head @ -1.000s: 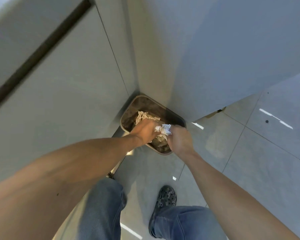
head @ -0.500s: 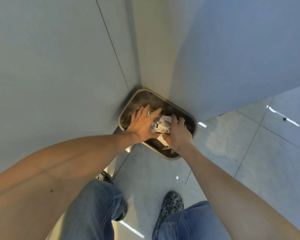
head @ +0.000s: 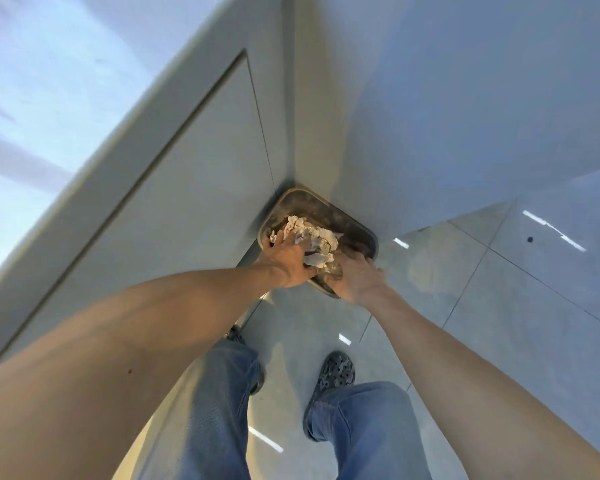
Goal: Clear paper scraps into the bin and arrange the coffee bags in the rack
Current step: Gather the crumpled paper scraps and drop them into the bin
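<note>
Over the metal bin (head: 357,226) in the wall corner, the left hand (head: 286,259) and right hand (head: 355,278) both press spread fingers onto crumpled paper scraps (head: 314,239).

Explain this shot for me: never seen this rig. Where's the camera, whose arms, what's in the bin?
No robot here. A person wears a wide-angle camera on the head, looking down, so the two bare arms, jeans and shoes are theirs. There is only this one view. On the tiled floor, in a corner between pale panels, stands a dark bin. Crumpled paper scraps sit in its mouth. The left hand rests on the scraps with fingers spread, apparently pressing them down; the right hand is at the bin's near edge, touching the pile. No coffee bags or rack are visible.
</note>
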